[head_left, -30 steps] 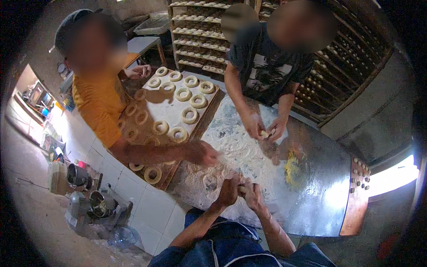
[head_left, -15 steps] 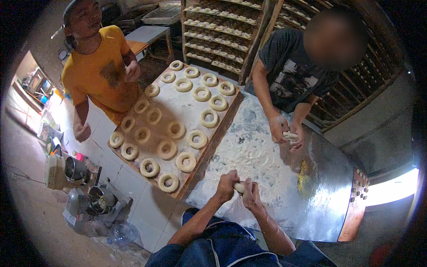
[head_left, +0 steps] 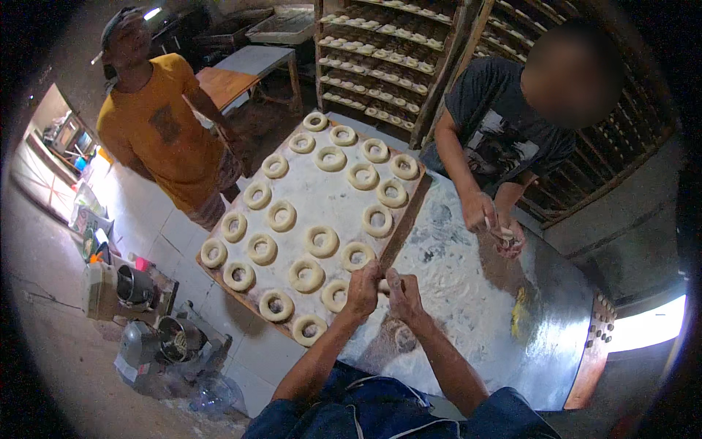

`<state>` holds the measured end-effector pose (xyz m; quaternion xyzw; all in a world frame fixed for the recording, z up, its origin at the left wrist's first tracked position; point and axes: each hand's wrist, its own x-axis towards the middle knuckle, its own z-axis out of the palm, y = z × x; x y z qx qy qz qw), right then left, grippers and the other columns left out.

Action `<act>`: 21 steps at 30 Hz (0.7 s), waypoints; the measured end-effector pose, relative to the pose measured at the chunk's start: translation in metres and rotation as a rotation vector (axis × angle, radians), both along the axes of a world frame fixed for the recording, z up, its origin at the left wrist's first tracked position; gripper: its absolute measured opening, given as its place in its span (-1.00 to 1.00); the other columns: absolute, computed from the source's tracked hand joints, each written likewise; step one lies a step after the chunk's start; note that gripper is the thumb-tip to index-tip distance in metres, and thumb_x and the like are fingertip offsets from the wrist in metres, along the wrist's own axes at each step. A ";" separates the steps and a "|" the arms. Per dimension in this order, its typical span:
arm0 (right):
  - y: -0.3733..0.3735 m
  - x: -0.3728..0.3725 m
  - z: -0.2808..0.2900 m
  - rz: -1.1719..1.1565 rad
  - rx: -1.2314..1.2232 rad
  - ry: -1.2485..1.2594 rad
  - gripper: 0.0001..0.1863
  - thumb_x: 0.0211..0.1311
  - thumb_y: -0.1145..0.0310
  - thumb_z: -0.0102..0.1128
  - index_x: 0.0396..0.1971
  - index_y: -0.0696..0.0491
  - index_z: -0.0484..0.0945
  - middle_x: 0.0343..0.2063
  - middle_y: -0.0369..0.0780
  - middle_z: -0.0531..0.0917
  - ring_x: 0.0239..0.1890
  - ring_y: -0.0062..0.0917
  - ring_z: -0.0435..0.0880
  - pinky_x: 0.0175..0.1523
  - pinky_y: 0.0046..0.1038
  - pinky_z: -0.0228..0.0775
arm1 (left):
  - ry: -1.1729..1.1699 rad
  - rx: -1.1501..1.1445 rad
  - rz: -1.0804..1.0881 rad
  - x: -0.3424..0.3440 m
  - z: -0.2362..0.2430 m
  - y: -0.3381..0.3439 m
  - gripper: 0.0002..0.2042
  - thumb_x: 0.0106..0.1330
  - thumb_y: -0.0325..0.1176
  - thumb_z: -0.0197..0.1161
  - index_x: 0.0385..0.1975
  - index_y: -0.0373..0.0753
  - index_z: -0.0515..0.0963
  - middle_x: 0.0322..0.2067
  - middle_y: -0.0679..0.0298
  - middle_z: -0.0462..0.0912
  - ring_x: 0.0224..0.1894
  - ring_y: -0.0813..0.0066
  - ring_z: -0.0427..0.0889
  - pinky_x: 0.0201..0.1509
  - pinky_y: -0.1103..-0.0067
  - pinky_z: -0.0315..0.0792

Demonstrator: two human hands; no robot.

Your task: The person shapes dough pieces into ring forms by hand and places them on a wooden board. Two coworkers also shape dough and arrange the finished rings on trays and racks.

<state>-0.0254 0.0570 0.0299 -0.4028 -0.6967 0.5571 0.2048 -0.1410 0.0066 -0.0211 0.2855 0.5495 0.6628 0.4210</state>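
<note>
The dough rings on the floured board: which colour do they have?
The dough rings are pale cream; this shows best in the head view.

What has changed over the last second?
The co-worker in orange drew an arm back from over the board. The left hand and right hand moved left, toward the board. Both still hold a dough piece; dough rings stay laid out.

1 dough piece point(head_left: 384, 287) mostly hidden by left hand point(head_left: 363, 288), right hand point(head_left: 406, 296).

Dark blue garment point(head_left: 387, 407) (pale-piped); blue sleeves point(head_left: 510, 415); bare forearms point(head_left: 316, 366); bare hands point(head_left: 363, 290).
</note>
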 end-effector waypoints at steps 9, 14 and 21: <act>0.105 -0.123 0.015 0.043 0.285 -0.118 -0.37 -0.02 0.11 0.38 -0.03 0.22 0.41 -0.19 0.06 0.59 -0.10 -0.16 0.60 -0.04 -0.26 0.45 | 0.422 -0.216 0.209 -0.166 0.029 0.092 -0.59 0.40 -0.09 -0.13 -0.48 -0.31 0.45 -0.58 0.05 0.52 -0.51 0.07 0.50 -0.35 0.27 0.43; 0.106 -0.097 -0.041 0.075 0.556 -0.397 -0.15 0.01 0.13 0.35 0.21 0.28 0.17 0.07 0.18 0.43 0.08 0.07 0.45 0.14 -0.08 0.33 | 1.198 -0.284 0.130 -0.193 -0.043 0.125 -0.66 0.17 -0.08 0.27 -0.29 -0.27 0.55 -0.40 0.00 0.56 -0.24 0.01 0.53 -0.14 0.19 0.41; -0.038 0.067 -0.013 -0.044 0.097 -0.348 -0.55 0.18 0.30 0.27 0.03 0.15 0.42 -0.25 -0.15 0.65 -0.18 -0.47 0.62 -0.02 -0.43 0.43 | 0.936 -0.053 0.194 -0.187 -0.034 0.106 -0.80 0.04 -0.25 0.40 -0.47 -0.25 0.61 -0.46 0.04 0.52 -0.32 0.03 0.53 -0.23 0.25 0.41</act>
